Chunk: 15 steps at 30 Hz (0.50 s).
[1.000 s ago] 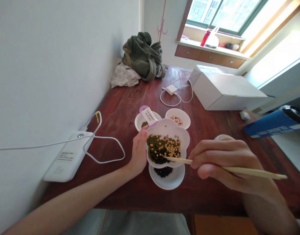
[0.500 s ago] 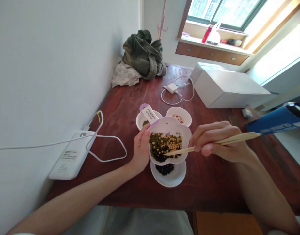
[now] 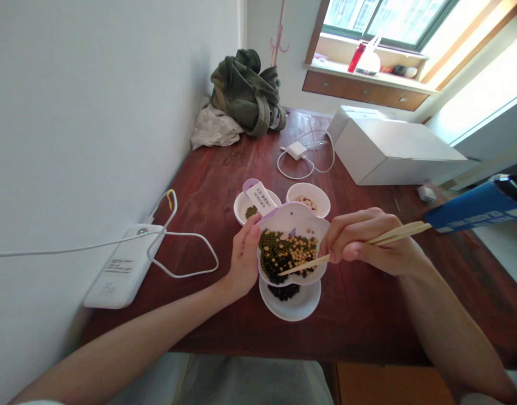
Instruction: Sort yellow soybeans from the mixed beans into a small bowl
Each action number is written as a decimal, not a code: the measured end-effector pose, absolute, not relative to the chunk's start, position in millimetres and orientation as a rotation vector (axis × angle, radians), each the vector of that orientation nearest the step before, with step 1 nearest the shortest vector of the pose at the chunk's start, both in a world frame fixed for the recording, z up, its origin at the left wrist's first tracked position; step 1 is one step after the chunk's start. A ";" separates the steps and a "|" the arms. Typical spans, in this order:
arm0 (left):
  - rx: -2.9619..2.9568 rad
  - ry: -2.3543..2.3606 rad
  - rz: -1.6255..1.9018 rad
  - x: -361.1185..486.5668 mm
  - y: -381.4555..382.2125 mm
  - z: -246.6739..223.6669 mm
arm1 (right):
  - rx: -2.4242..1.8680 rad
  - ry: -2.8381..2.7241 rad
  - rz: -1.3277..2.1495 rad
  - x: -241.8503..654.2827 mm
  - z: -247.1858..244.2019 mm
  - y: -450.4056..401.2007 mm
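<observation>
My left hand [image 3: 246, 260] grips the left rim of a flower-shaped bowl [image 3: 292, 215], which is tilted toward me. Inside lie mixed beans [image 3: 288, 247]: green, black and yellowish ones. Closed around a pair of wooden chopsticks [image 3: 399, 232], my right hand [image 3: 363, 239] keeps their tips among the dark beans. Below the bowl's near edge shows a white dish [image 3: 306, 304] with black beans [image 3: 284, 291]. Behind it are a white dish [image 3: 240, 209] with green beans [image 3: 251, 211] and another white dish [image 3: 321, 194] holding pale and reddish pieces. A labelled tag [image 3: 261, 198] sits at the bowl's far left.
A white power bank [image 3: 123, 270] with a cable lies left against the wall. Farther back are a green bag [image 3: 245, 93], a white charger [image 3: 296, 150] with its cord, and a large white box [image 3: 393, 149]. A blue bottle [image 3: 480, 205] is at the right.
The chopsticks' tips have shifted slightly left and toward me in the bowl, my right hand moving a little left with them. The bowl has tipped slightly, and the beans have spread a bit.
</observation>
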State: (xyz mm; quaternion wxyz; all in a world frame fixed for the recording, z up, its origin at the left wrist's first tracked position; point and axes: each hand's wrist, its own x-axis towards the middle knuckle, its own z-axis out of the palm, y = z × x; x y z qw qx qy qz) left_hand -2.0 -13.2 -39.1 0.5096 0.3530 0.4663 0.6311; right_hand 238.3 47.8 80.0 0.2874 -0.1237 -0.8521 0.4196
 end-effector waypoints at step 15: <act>0.880 1.072 1.560 -1.9 -9.0 -40.3 | -0.281 -2.208 0.957 238.4 72.4 46.1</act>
